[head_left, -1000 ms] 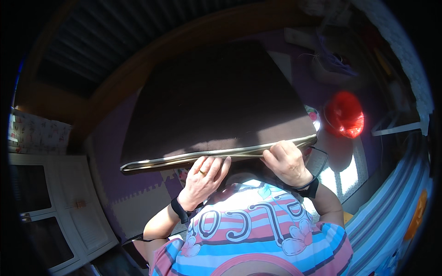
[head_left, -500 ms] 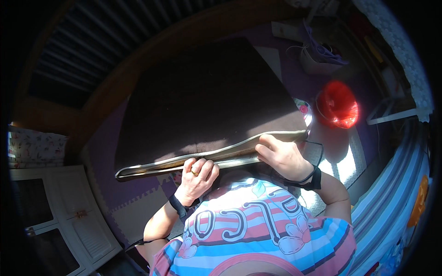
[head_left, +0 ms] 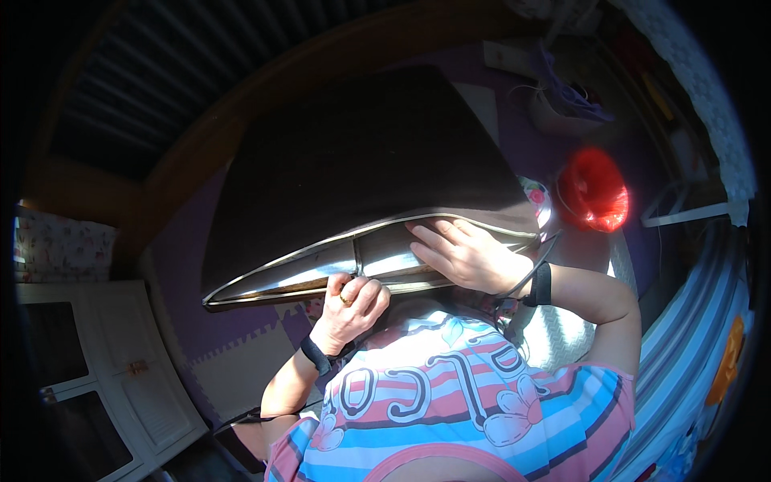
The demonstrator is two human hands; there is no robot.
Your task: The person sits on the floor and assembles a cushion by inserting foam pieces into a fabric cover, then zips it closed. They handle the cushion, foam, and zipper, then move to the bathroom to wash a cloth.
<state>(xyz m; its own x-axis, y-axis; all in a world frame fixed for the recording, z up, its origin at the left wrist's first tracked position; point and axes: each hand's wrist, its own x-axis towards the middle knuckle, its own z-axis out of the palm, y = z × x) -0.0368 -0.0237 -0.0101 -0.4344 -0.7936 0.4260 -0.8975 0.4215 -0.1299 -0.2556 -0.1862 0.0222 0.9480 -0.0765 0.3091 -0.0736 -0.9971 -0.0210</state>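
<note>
A large dark brown fabric cover (head_left: pixel 361 153) with a pale zip (head_left: pixel 281 261) along its near edge lies in front of me. The zip is undone, and the gap shows a whitish, partly brown surface (head_left: pixel 385 247) inside, crossed by a thin dark strip. My left hand (head_left: pixel 349 312), with a ring and a black wristband, has its fingers curled over the lower lip of the opening. Farther right, my right hand (head_left: pixel 474 259) lies with fingers stretched out at the upper lip, fingertips reaching just inside the gap. Its thumb is hidden from view.
To the right stand a red bin with a plastic liner (head_left: pixel 593 193) and, behind it, a pale bin with a purple bag (head_left: pixel 562 108). A white cabinet (head_left: pixel 132 361) is at the left. Purple and grey foam mats (head_left: pixel 241 373) cover the floor. Blue striped cloth (head_left: pixel 683 337) hangs at the right.
The opening has widened, its upper lip lifted away from the lower one. My right hand has gone from pinching the edge to stretched fingers, slightly left. The left hand keeps its hold.
</note>
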